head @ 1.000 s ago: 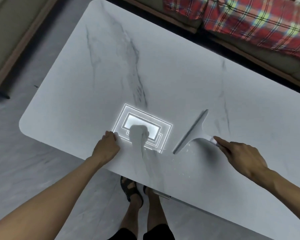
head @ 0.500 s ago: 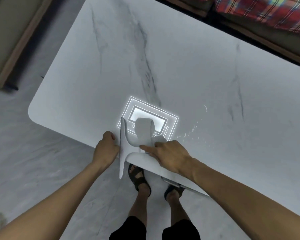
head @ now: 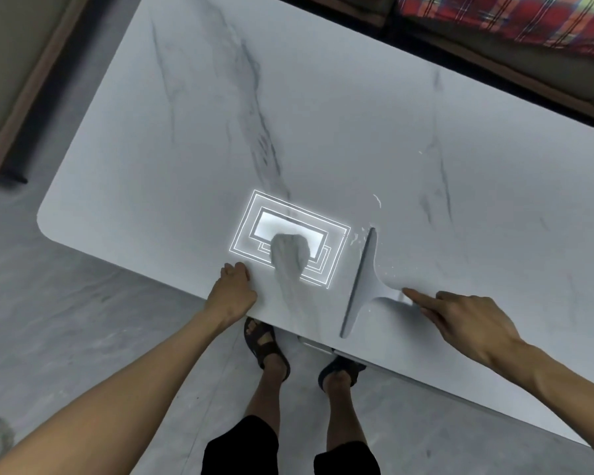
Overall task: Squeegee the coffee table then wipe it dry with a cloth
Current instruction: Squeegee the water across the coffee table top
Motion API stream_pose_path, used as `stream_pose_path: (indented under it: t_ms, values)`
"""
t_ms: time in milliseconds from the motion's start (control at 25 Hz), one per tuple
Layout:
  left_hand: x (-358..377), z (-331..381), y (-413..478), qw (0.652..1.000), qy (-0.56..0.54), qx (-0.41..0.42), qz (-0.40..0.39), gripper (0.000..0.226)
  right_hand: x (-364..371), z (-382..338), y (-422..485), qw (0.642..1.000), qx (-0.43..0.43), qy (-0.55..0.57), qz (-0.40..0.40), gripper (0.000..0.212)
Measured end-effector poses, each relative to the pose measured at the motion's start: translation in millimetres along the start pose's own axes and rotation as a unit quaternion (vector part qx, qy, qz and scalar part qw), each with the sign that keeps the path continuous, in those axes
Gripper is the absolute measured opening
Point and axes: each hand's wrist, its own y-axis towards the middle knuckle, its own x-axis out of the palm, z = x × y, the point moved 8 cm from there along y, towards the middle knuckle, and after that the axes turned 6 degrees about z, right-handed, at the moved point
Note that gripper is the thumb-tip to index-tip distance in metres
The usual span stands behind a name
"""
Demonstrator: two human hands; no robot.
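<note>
Marble table [head: 323,114], right hand [head: 467,320] gripping squeegee [head: 364,286]

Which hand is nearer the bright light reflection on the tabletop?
Left. The left hand rests at the table edge beside the reflection; the right hand holds the squeegee farther right.

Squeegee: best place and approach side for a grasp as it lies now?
Take the squeegee by its narrow handle, which runs off to the right of the long blade; the right hand already holds that end. Come from the right: the blade lies roughly perpendicular to the coffee table front edge and is too wide and thin to grip. The left hand rests at that edge.
</note>
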Motion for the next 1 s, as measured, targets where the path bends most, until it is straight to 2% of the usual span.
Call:
stream_pose_path:
  t_ms: [120,240,320,400,560,840,1001]
  values:
    - [-9,-8,-6,0.998,-0.008,-0.014,0.054,0.019,-2,-35,2,0.999,-0.044,0.028,-0.008,0.045]
    - [-11,-23,-15,0.996,0.000,-0.033,0.086,0.016,13,-118,27,0.987,-0.139,0.068,-0.043,0.045]
    - [-8,-30,-20,0.995,-0.009,-0.043,0.088,0.015,27,-167,38,0.977,-0.203,0.043,-0.058,0.054]
    - [-3,-30,-23,0.995,-0.008,-0.043,0.086,0.015,32,-179,46,0.971,-0.231,0.014,-0.056,0.061]
    - [15,-11,-29,0.998,-0.016,-0.039,0.055,0.020,35,-118,37,0.976,-0.213,-0.002,-0.040,0.056]
    - [65,39,-31,0.998,0.043,-0.020,-0.031,0.030,21,41,-7,0.995,-0.080,-0.019,-0.049,0.045]
    - [77,42,-28,0.994,0.080,-0.034,-0.060,0.038,1,74,-17,0.995,-0.068,-0.069,-0.030,0.048]
